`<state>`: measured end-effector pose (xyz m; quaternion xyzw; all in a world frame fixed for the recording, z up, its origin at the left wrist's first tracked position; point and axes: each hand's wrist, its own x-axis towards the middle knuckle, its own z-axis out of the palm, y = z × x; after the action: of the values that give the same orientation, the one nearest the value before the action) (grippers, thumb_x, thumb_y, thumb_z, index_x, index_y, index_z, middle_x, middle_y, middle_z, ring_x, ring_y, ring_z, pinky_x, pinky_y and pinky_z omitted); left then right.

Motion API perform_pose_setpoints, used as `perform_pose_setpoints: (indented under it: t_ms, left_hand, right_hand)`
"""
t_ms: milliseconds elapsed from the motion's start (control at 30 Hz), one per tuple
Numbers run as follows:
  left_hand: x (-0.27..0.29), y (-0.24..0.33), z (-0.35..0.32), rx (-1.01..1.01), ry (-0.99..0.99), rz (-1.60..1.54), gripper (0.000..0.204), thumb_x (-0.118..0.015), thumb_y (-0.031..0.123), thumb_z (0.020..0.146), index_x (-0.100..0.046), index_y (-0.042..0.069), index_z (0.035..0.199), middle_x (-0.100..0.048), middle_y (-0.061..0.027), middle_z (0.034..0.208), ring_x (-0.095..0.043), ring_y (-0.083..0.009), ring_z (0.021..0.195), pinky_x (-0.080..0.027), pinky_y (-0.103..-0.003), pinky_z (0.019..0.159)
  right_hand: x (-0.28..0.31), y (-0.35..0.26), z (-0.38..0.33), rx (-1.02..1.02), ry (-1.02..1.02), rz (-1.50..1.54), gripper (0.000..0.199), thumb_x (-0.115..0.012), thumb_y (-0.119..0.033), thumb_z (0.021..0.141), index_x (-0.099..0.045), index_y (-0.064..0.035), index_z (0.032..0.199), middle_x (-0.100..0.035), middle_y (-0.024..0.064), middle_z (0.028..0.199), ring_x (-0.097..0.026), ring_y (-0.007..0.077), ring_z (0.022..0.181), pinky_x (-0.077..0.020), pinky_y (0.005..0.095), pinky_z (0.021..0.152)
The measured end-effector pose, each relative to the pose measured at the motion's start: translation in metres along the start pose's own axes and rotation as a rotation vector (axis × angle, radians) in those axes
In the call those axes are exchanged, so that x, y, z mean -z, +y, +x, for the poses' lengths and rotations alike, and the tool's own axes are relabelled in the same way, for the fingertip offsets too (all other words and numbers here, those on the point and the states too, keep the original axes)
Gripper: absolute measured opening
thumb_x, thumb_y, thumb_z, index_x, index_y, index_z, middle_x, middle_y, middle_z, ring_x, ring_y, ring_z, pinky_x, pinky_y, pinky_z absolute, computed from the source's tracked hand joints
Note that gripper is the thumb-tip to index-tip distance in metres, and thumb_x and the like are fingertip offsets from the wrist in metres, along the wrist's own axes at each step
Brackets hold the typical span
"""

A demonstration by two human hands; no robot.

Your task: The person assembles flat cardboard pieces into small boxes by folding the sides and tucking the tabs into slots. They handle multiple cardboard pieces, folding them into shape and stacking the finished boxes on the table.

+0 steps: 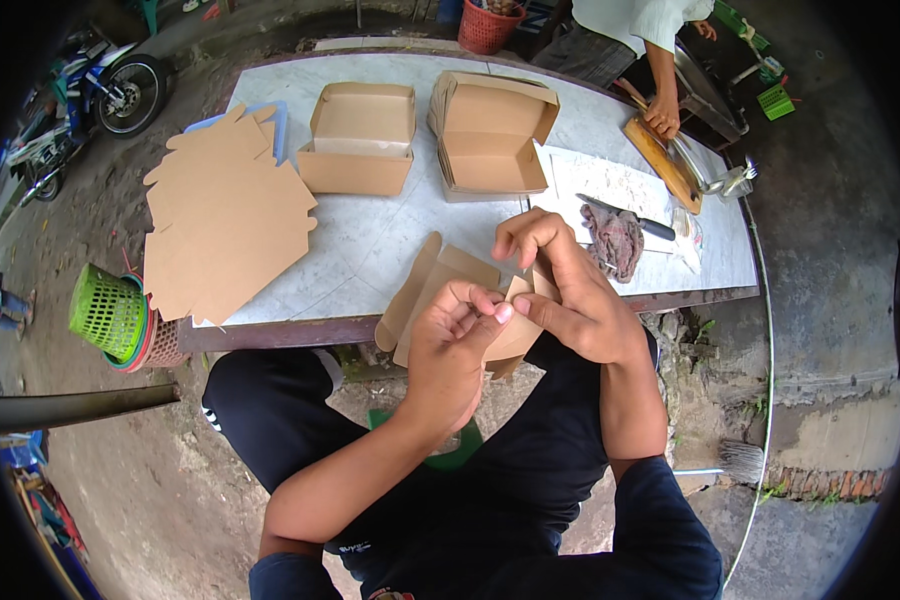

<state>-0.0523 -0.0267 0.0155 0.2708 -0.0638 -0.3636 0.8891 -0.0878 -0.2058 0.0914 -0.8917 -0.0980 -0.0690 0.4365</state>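
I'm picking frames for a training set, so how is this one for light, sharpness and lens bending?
Head view: soft, even daylight with no hard shadows and no strong glare on the table. The left hand, right hand and the cardboard piece they fold look sharp. The fisheye bows the table edges, worst near the rim, and black corners ring the picture.

green basket (pixel 105 312) | motorcycle (pixel 90 105) | red basket (pixel 488 27) | rag (pixel 615 240) | knife (pixel 630 220) | wooden board (pixel 662 160) | brush (pixel 735 462)
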Motion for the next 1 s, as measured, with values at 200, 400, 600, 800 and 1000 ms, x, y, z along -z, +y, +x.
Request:
perform_pose_setpoints:
  t_ms: [200, 400, 600, 800, 1000]
  left_hand:
    - [-0.001, 0.008, 0.0, 0.121, 0.017, -0.191, 0.015, -0.068, -0.004, 0.104, -0.058, 0.005, 0.111, -0.071, -0.0095, 0.117, -0.068, -0.0133, 0.114, -0.054, -0.03, 0.105]
    - [-0.004, 0.011, 0.003, 0.04, 0.082, -0.128, 0.03, -0.071, -0.002, 0.103, -0.058, 0.003, 0.13, -0.07, -0.0094, 0.121, -0.068, -0.0137, 0.115, -0.053, -0.03, 0.107]
    - [-0.005, 0.015, 0.002, 0.0, 0.117, -0.124, 0.034, -0.071, -0.003, 0.103, -0.057, 0.002, 0.133, -0.07, -0.0088, 0.118, -0.069, -0.0139, 0.113, -0.056, -0.029, 0.104]
    - [-0.006, 0.017, 0.0, 0.008, 0.141, -0.158, 0.03, -0.07, -0.004, 0.103, -0.058, 0.003, 0.129, -0.071, -0.0072, 0.115, -0.069, -0.0126, 0.109, -0.058, -0.028, 0.099]
    - [-0.002, 0.014, 0.001, -0.033, 0.11, -0.117, 0.028, -0.069, -0.003, 0.104, -0.06, 0.002, 0.13, -0.07, -0.0067, 0.114, -0.068, -0.0113, 0.106, -0.058, -0.028, 0.099]
  right_hand:
    - [0.003, 0.002, -0.002, -0.046, -0.036, 0.015, 0.026, -0.067, -0.013, 0.099, -0.048, -0.0134, 0.118, -0.062, 0.0112, 0.129, -0.056, 0.0252, 0.129, -0.0055, 0.0579, 0.13]
    - [-0.005, -0.007, 0.002, -0.126, -0.003, -0.092, 0.023, -0.056, -0.026, 0.108, -0.066, -0.0116, 0.123, -0.068, 0.0076, 0.136, -0.058, 0.028, 0.14, -0.0029, 0.0619, 0.131]
    - [-0.007, -0.003, 0.004, -0.05, 0.042, -0.067, 0.038, -0.048, -0.023, 0.113, -0.069, -0.0102, 0.142, -0.065, 0.0094, 0.148, -0.053, 0.03, 0.148, 0.0, 0.0608, 0.132]
    - [-0.014, 0.005, 0.002, -0.018, 0.005, -0.118, 0.045, -0.048, -0.03, 0.113, -0.064, -0.0093, 0.15, -0.065, 0.0133, 0.151, -0.055, 0.0333, 0.147, 0.0008, 0.0599, 0.133]
    - [-0.022, 0.0, 0.003, 0.053, 0.039, -0.277, 0.054, -0.049, -0.034, 0.113, -0.056, -0.0053, 0.157, -0.059, 0.0164, 0.158, -0.052, 0.0352, 0.15, -0.0009, 0.0602, 0.133]
